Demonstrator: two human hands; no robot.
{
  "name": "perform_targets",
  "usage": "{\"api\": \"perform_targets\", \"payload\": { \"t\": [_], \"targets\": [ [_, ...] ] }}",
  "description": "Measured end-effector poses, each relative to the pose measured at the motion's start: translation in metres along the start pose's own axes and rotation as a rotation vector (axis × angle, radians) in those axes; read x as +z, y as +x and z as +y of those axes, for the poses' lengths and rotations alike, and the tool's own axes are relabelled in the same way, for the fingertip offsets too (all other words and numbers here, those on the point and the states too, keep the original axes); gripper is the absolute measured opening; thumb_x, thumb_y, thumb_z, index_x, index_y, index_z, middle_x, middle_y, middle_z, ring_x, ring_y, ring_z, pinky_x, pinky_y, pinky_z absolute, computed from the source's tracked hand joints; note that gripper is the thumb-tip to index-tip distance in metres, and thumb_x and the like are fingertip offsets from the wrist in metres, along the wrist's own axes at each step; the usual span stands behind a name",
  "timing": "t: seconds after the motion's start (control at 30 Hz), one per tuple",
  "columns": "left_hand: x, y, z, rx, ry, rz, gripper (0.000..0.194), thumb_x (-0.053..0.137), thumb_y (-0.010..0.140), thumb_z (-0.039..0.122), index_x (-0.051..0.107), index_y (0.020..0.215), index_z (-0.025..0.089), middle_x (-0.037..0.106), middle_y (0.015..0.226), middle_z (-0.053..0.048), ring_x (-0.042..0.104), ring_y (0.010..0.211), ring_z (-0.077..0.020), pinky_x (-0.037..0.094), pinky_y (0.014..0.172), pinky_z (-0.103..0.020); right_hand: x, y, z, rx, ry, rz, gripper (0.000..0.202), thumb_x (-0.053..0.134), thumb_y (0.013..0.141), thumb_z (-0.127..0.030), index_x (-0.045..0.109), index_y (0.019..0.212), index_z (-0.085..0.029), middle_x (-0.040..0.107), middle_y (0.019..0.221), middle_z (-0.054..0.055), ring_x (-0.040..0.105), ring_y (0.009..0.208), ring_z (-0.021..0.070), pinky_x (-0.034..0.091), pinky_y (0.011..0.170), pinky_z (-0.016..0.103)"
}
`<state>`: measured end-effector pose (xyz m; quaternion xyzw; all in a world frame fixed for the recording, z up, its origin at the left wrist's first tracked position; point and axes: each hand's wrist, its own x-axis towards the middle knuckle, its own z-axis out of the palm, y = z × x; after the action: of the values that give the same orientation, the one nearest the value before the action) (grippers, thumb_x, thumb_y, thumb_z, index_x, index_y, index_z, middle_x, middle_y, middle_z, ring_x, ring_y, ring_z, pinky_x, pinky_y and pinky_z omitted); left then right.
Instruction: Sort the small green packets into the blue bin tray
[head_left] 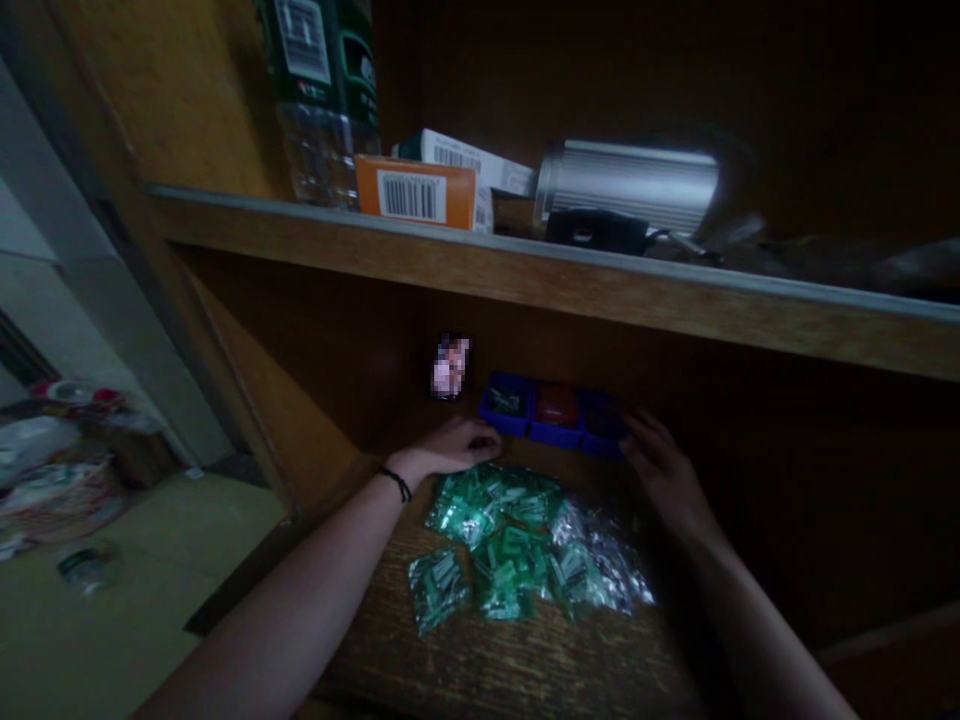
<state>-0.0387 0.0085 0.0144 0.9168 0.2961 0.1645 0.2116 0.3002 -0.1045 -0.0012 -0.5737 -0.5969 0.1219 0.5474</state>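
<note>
Inside a dim wooden shelf compartment lies a heap of small clear bags with green parts (517, 545). My left hand (454, 448) rests at the far left edge of the heap, fingers curled toward a blue divided tray (551, 410) at the back. My right hand (664, 470) lies flat with fingers apart at the tray's right end, beside the heap. Neither hand visibly holds anything. The tray has three compartments; the middle one holds something red.
A small picture card (451, 366) leans at the back left of the tray. The upper shelf (525, 265) carries a bottle (322, 100), an orange box (416, 190), a white box and a silver ribbed cylinder (630, 185). Clutter lies on the floor at left (52, 470).
</note>
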Motion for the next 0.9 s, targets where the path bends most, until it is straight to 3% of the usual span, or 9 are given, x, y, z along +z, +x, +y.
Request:
{"api": "perform_targets", "payload": {
  "t": [0.07,0.1,0.2,0.3,0.5,0.57,0.67,0.77,0.9],
  "targets": [
    [-0.002,0.0,0.007,0.035,-0.027,-0.027,0.033,0.056,0.093,0.048,0.073,0.11,0.026,0.073,0.114,-0.002,0.064,0.104,-0.0216,0.045,0.09,-0.029,-0.001,0.0,0.002,0.0,0.006,-0.061,0.046,0.063,0.09,-0.047,0.063,0.133,-0.032,0.032,0.163,0.003,0.053,0.133,0.0275,0.045,0.11,0.046],
    [-0.003,0.0,0.011,0.056,-0.034,-0.041,0.035,0.058,0.092,0.052,0.073,0.111,0.027,0.072,0.115,-0.002,0.062,0.107,-0.0224,0.045,0.093,-0.03,-0.001,0.0,0.004,-0.013,-0.014,-0.077,0.044,0.062,0.09,-0.046,0.064,0.132,-0.032,0.032,0.163,0.003,0.051,0.135,0.0279,0.044,0.111,0.047],
    [-0.004,0.0,0.025,0.134,-0.031,-0.094,0.041,0.062,0.088,0.059,0.071,0.117,0.032,0.068,0.123,-0.003,0.055,0.12,-0.0246,0.04,0.104,-0.036,-0.001,0.001,0.009,-0.075,-0.115,-0.076,0.031,0.06,0.089,-0.041,0.073,0.112,-0.025,0.056,0.143,0.009,0.054,0.131,0.0292,0.041,0.112,0.049],
    [-0.001,0.001,0.036,0.212,-0.007,-0.15,0.044,0.068,0.083,0.061,0.071,0.118,0.034,0.064,0.13,-0.002,0.049,0.126,-0.0263,0.036,0.109,-0.039,-0.003,-0.001,0.007,-0.018,-0.169,-0.13,0.027,0.056,0.09,-0.038,0.074,0.102,-0.023,0.071,0.116,0.01,0.064,0.112,0.0282,0.046,0.103,0.047],
    [0.008,0.003,0.039,0.24,-0.058,-0.123,0.031,0.075,0.08,0.045,0.071,0.105,0.027,0.065,0.117,-0.003,0.055,0.114,-0.024,0.039,0.102,-0.035,-0.004,-0.012,-0.012,0.083,-0.162,-0.537,0.026,0.062,0.088,-0.04,0.072,0.106,-0.024,0.07,0.11,0.007,0.065,0.102,0.0266,0.048,0.092,0.041],
    [0.009,0.004,0.037,0.159,-0.124,-0.085,0.029,0.073,0.08,0.039,0.068,0.105,0.024,0.067,0.11,-0.004,0.059,0.105,-0.0225,0.044,0.093,-0.032,-0.003,-0.015,-0.016,0.06,-0.167,-0.64,0.022,0.066,0.086,-0.039,0.071,0.102,-0.025,0.069,0.108,0.006,0.063,0.103,0.0256,0.047,0.092,0.039],
    [0.011,0.006,0.033,0.033,-0.267,0.003,0.025,0.067,0.084,0.036,0.065,0.105,0.022,0.069,0.099,-0.003,0.062,0.089,-0.0195,0.045,0.077,-0.028,-0.001,-0.015,-0.017,0.027,-0.197,-0.675,0.013,0.065,0.086,-0.037,0.067,0.086,-0.023,0.066,0.096,0.004,0.062,0.093,0.0234,0.046,0.084,0.035],
    [0.014,0.011,0.024,-0.042,-0.343,0.161,0.024,0.067,0.084,0.035,0.063,0.103,0.021,0.068,0.088,-0.001,0.061,0.078,-0.0176,0.043,0.067,-0.026,0.0,-0.014,-0.013,0.079,-0.187,-0.636,0.017,0.06,0.089,-0.038,0.064,0.083,-0.023,0.064,0.085,0.002,0.061,0.082,0.0209,0.044,0.074,0.032],
    [0.017,0.018,0.011,-0.104,-0.47,0.484,0.033,0.067,0.083,0.035,0.054,0.111,0.023,0.064,0.089,0.002,0.058,0.069,-0.0132,0.042,0.061,-0.023,0.004,-0.01,-0.006,0.119,-0.053,-0.472,0.019,0.059,0.089,-0.042,0.061,0.084,-0.023,0.063,0.08,0.0,0.059,0.079,0.0188,0.044,0.073,0.03]
  ]
}}
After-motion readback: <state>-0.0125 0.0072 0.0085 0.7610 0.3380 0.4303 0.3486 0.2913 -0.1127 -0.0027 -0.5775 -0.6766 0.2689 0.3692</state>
